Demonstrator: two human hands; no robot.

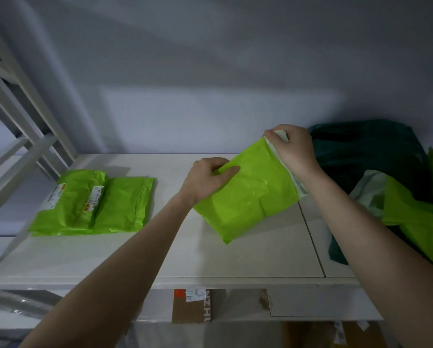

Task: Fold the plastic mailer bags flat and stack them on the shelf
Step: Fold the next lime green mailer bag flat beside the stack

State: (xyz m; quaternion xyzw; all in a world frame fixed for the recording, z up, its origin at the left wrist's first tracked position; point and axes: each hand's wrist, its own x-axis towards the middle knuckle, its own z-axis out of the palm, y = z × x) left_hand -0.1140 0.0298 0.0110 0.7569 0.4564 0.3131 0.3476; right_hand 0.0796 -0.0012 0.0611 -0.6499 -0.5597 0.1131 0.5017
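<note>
Slanting green mailer (pixel 250 197), flap upper right.

Green mailers: one in hand (pixel 250 194); two folded, overlapping on the shelf, left (pixel 72 202) and right (pixel 125 202). Dark green sack (pixel 366 151): one. Cardboard box (pixel 190 307) below: one.

A glossy, creased green plastic mailer (pixel 250 199) is seen on a smooth, matt white shelf (pixel 160 257); brown cardboard (pixel 190 310) is seen below
</note>
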